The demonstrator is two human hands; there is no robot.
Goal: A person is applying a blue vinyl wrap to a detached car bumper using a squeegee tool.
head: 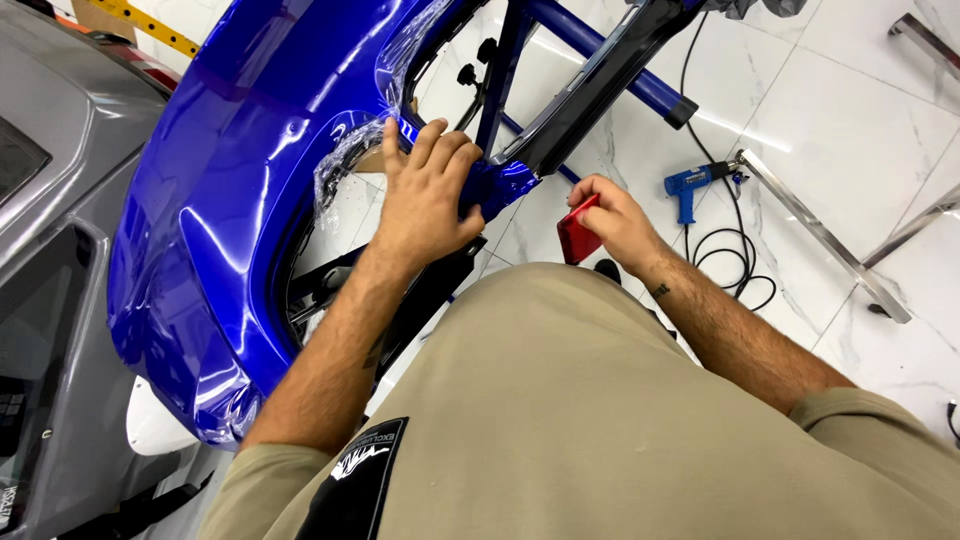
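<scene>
- While most of the blue car bumper (230,200) already shows a smooth, glossy film skin with clean reflections, the work looks far along on the broad outer face and unfinished at the inner edge.
- That bumper sits raised on a blue metal stand (560,30), tilted, its outer face turned to the person's left and its hollow back toward the floor.
- At the cut-out near the middle, loose film (345,160) stands up wrinkled and clear-edged; judged from this, the wrap there is not yet tucked or trimmed.
- A further patch of blue film (500,185) is bunched around the corner where a dark trim strip (590,90) meets the stand, and it reads as still to be smoothed.
- The left hand (425,195) lies flat on that corner, fingers spread and pressing the film down against the edge; it pinches nothing.
- The right hand (615,220) is just beside it, its grip closed around a red squeegee (578,235), held off the film and clear of the bumper.
- Lower down, the bumper's end curls toward a white rounded part (155,420); the film there looks creased at the very tip, so that end may need finishing too.
- On the white tiled floor (860,120) lies a blue heat gun (690,185) with its black cord (735,260) coiled near it, well apart from both hands.
- A grey car body (50,250) fills the left side, and chrome bars (820,235) lie on the floor to the right.
</scene>
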